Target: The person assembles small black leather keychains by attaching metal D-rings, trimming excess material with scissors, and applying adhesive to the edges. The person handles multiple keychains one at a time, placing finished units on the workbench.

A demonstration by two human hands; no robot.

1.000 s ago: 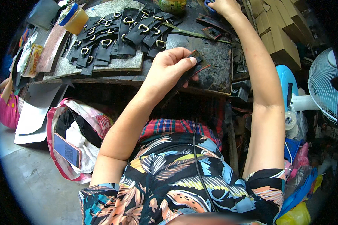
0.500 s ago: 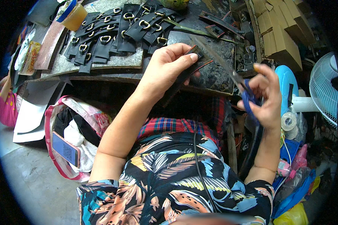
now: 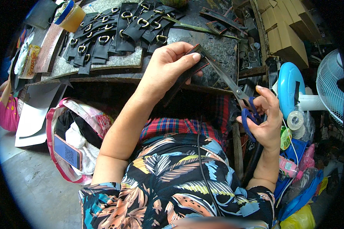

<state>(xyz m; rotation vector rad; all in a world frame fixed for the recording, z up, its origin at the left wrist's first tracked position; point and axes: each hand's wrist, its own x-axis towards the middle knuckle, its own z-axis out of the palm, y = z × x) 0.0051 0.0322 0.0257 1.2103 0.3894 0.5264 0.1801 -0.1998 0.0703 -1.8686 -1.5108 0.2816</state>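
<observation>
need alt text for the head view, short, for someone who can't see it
The left hand holds a dark leather strap over a cluttered workbench while the right hand points blue-handled scissors at the strap's end. Black straps with metal D-rings lie in rows on the bench behind.

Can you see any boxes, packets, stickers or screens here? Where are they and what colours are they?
Phone: in the pink-trimmed bag at lower left; flat rectangle, lit screen showing a black-and-white square code.
Cardboard boxes: stacked at upper right past the workbench; plain brown blocks.
Packet: far left beside the bench; small, flat, yellow with red print.
Jar: top left on the bench; amber, with a blue-and-white lid.
</observation>
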